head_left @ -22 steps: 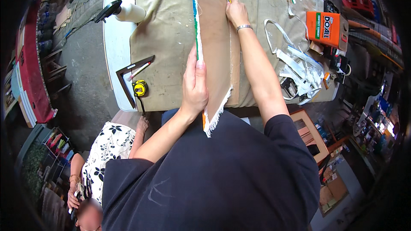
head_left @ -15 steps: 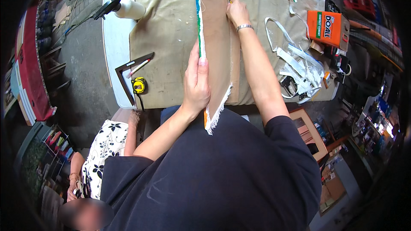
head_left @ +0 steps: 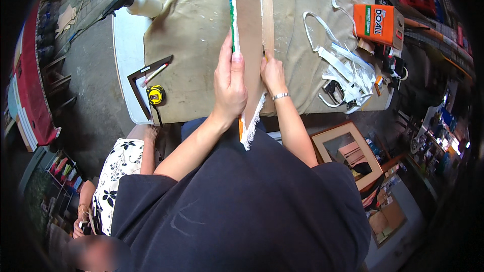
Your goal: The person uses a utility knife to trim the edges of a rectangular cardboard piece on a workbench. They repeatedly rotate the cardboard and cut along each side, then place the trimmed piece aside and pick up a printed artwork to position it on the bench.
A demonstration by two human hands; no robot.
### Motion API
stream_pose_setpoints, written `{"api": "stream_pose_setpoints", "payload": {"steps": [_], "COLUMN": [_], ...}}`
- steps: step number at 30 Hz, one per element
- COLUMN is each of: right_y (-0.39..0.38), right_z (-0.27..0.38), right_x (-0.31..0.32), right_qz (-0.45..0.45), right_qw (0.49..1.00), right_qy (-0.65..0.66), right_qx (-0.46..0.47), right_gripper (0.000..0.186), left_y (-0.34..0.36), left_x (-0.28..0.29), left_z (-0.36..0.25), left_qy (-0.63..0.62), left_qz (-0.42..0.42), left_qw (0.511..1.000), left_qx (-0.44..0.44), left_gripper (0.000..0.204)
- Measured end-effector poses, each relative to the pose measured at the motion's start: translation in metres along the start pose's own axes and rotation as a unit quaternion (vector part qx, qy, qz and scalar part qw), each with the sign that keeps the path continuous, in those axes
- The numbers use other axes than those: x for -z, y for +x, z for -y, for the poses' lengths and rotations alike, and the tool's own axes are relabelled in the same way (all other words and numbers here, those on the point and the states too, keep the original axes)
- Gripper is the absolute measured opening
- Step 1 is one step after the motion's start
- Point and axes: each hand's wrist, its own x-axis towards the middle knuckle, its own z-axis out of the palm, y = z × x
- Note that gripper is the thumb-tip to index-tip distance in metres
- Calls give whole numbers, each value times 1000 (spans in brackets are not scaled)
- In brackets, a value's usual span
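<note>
Tan, flat panel with frayed white fabric edges [head_left: 249, 30] stands tilted over the cloth-covered worktop [head_left: 189, 78], my left hand [head_left: 230, 88] gripping its painted rim. My right hand [head_left: 273, 74], closed around something mostly hidden, has moved toward me along its right edge, bringing the work nearer.

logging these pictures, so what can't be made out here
In the head view:
Panel: far end cut off by the upper edge; left face turned away.
Tool: mostly hidden by the right hand.
Orange can: contents hidden by its walls.
</note>
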Motion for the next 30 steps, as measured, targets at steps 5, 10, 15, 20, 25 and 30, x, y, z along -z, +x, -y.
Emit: {"api": "stream_pose_setpoints", "payload": {"steps": [5, 10, 15, 20, 25, 30], "right_y": [-60, -95, -128, -114, -78, -53], "right_z": [-25, -34, -62, -98, -76, -61], "right_x": [-5, -5, 1, 33, 44, 50], "right_qz": [16, 28, -77, -113, -10, 148], "right_qw": [1000, 1000, 996, 957, 861, 769], "right_qy": [-8, -10, 19, 182, 498, 620], "right_qx": [16, 1, -48, -197, -103, -42], "right_gripper": [30, 30, 37, 40, 41, 52], "left_y": [-1, 0, 5, 3, -11, -24], "left_x": [-5, -4, 23, 84, 121, 117], "left_z": [-4, -1, 19, 5, -34, -68], "left_qy": [-54, -71, -27, -51, -40, -43], "left_qz": [-9, -5, -18, -22, -7, -40], "left_qw": [998, 997, 997, 983, 990, 992], "left_qx": [15, 12, 64, 175, 134, 114], "left_gripper": [44, 42, 33, 19, 35, 34]}}
